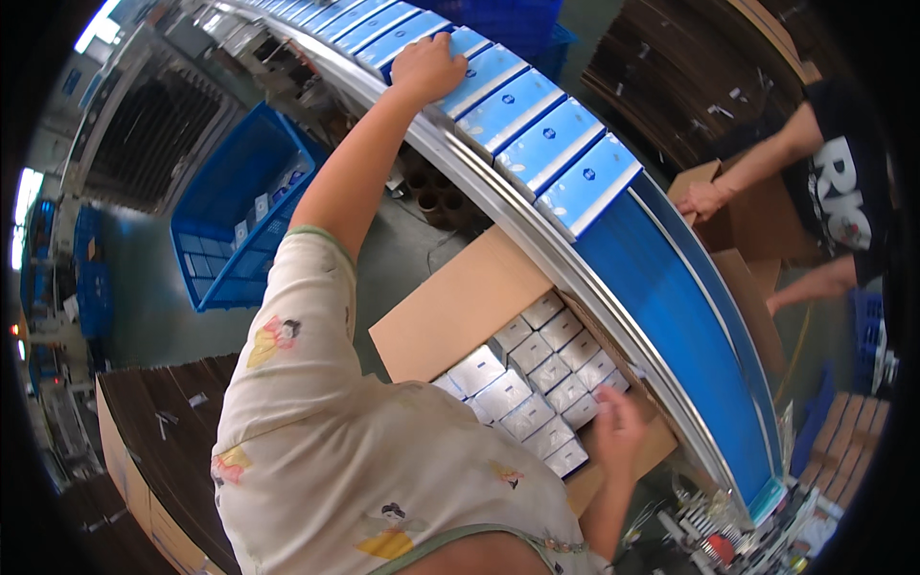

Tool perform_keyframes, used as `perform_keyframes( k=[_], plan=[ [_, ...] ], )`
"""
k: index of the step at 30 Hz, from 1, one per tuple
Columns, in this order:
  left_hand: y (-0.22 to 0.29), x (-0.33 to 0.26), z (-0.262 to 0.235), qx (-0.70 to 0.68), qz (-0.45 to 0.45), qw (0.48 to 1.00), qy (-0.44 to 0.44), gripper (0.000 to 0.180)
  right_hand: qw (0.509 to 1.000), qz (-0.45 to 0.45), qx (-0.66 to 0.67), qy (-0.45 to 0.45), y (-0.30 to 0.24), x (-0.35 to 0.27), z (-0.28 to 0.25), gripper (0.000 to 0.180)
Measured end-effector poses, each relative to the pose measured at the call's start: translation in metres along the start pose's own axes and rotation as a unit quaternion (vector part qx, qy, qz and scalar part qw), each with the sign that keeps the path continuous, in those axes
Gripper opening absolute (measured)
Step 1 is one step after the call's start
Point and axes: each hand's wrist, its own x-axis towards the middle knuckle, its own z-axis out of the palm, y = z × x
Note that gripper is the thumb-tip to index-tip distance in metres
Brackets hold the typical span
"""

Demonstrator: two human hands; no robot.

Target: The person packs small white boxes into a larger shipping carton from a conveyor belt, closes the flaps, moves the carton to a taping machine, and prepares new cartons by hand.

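A row of light-blue packs with white edges [548,134] lies along the blue conveyor. My left hand [428,72] reaches far over that row, its fingers bent down around a blue pack [469,43]. Below the belt stands an open cardboard carton [474,302], holding several small white-ended packs [551,374] in tight rows. Near the carton's right side is my right hand [618,426], slightly blurred, its fingers loosely apart beside the packs. I see nothing held in it.
Across the conveyor [661,297], a co-worker's hand [704,199] touches another cardboard box [757,216]. A blue crate [216,273] with packs inside stands left. Flattened cartons [168,412] are stacked at lower left, and more [685,67] lie beyond the belt.
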Motion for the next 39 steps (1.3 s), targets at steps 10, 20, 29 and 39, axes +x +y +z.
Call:
perform_keyframes(
  k=[10,20,29,39],
  plan=[
    [0.149,-0.093,-0.004,-0.153,0.180,0.922,-0.306,0.099,0.981,0.000,0.019,0.193,0.044,0.134,-0.074,0.068],
    [0.150,-0.176,-0.080,-0.392,0.261,0.877,-0.095,0.100,0.891,-0.170,0.117,0.405,-0.001,0.005,-0.087,0.075],
    [0.121,-0.322,-0.068,-0.226,0.187,0.873,-0.390,0.115,0.943,0.131,0.225,0.209,0.100,-0.104,-0.013,0.044],
    [0.169,-0.310,0.098,0.073,0.380,0.729,-0.565,0.049,0.840,0.237,-0.434,-0.225,0.192,0.038,0.012,0.044]
  ],
)
